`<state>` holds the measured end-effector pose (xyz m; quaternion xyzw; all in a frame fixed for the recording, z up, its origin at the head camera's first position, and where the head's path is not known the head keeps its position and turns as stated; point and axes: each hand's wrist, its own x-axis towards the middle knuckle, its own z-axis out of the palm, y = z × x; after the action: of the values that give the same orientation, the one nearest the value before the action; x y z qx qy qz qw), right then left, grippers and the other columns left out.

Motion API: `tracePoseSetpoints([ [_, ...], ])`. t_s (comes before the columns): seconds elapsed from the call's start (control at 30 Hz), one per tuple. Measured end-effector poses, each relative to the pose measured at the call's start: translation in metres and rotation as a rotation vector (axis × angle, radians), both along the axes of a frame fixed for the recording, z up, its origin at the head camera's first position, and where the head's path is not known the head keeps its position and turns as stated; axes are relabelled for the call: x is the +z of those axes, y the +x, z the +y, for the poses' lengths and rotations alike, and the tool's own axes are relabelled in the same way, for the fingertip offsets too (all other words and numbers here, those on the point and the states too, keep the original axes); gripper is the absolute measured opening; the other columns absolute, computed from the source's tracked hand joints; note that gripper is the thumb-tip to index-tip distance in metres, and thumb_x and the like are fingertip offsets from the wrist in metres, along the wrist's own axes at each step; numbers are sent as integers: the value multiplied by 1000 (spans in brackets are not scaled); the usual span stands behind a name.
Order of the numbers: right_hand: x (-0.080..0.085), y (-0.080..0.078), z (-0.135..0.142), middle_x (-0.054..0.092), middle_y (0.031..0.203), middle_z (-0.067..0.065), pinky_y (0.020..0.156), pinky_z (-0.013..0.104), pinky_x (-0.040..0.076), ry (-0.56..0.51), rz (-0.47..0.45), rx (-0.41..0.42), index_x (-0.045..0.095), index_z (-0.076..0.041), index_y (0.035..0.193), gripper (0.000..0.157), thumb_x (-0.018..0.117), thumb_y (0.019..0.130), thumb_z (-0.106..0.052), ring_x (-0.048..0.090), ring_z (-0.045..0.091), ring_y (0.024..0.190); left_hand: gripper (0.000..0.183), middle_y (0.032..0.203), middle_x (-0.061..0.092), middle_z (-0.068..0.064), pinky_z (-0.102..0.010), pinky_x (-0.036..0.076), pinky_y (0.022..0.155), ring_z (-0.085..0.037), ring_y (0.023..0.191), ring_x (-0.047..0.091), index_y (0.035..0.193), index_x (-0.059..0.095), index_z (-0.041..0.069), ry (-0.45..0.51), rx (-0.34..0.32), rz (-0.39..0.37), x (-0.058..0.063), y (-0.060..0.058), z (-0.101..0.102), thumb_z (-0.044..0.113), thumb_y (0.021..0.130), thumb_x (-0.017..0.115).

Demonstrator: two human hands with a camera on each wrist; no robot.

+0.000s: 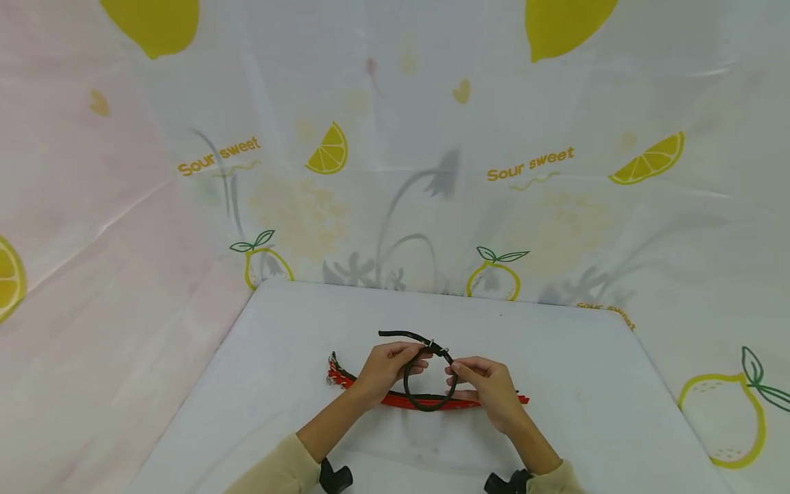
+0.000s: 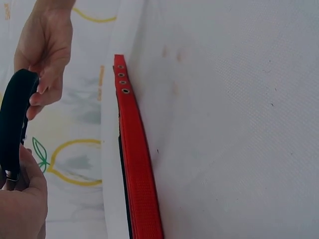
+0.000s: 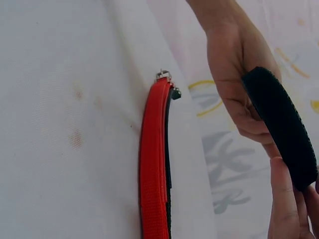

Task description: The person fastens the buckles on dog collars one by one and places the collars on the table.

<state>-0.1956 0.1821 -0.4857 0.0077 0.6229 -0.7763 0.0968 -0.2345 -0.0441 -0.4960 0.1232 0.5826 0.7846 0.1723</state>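
Hands: both occupied on one collar; left hand [image 1: 384, 369] pinches beside the buckle between thumb and fingers, right hand [image 1: 492, 385] pinches the opposite side of the loop.
Dark collar: a strap collar [image 3: 283, 129] bent into a ring, held up between the hands over the bench; in the head view its lower edge overlaps the red collars behind it.
Buckle: metal-fitted buckle [image 1: 436, 348] at the top of the ring, with the strap's free end [image 1: 398, 333] running out to the left; whether the prong is seated cannot be told.
Step in hand: judged to be handling the strap at its buckle, whether fastening or undoing cannot be determined.
Next move: judged to call for a steady left pinch while the right fingertips guide the strap.
Pose: forearms slant in from the near corners and converge; wrists angled inward, hands near each other but apart.
Red collars: a bundle [image 2: 137, 149] with dark straps alongside, lying lengthwise on the bench; eyelets [image 2: 122, 82] at the right end, metal buckles [image 3: 163, 75] at the left.
Bench: white-covered top [image 1: 586, 384], lemon-printed backdrop [image 1: 395, 219] behind.
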Motion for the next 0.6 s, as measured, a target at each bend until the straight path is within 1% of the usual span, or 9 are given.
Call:
tracePoseSetpoints([
  [0.1, 0, 0, 0, 70, 98, 17, 76, 52, 56, 11, 1, -11, 69, 6, 105, 28, 73, 89, -16, 68, 27, 83, 35, 112, 69, -16, -35, 54, 88, -18, 94, 69, 118, 66, -3, -23, -5, -6, -1, -1, -1, 24, 97, 62],
  [0.23, 0, 0, -1, 70, 98, 18, 76, 51, 56, 21, -1, -19, 69, 6, 105, 28, 73, 89, -16, 68, 27, 83, 35, 111, 70, -15, -35, 54, 88, -17, 92, 69, 117, 67, -3, -28, -7, -5, -2, -1, -2, 25, 96, 62],
  [0.47, -3, 0, 0, 70, 101, 20, 77, 50, 56, 26, -1, -6, 61, 14, 114, 40, 73, 89, -15, 68, 26, 84, 34, 110, 69, -18, -35, 54, 88, -18, 93, 69, 116, 65, -6, -5, -4, -35, -8, -2, -6, 21, 96, 63],
  [0.6, -6, -1, 1, 67, 107, 26, 78, 49, 56, 38, 1, 6, 58, 16, 118, 45, 72, 89, -16, 68, 28, 87, 33, 111, 69, -18, -36, 53, 89, -20, 95, 69, 117, 65, -6, -6, -9, -73, -10, -2, -10, 18, 93, 67],
])
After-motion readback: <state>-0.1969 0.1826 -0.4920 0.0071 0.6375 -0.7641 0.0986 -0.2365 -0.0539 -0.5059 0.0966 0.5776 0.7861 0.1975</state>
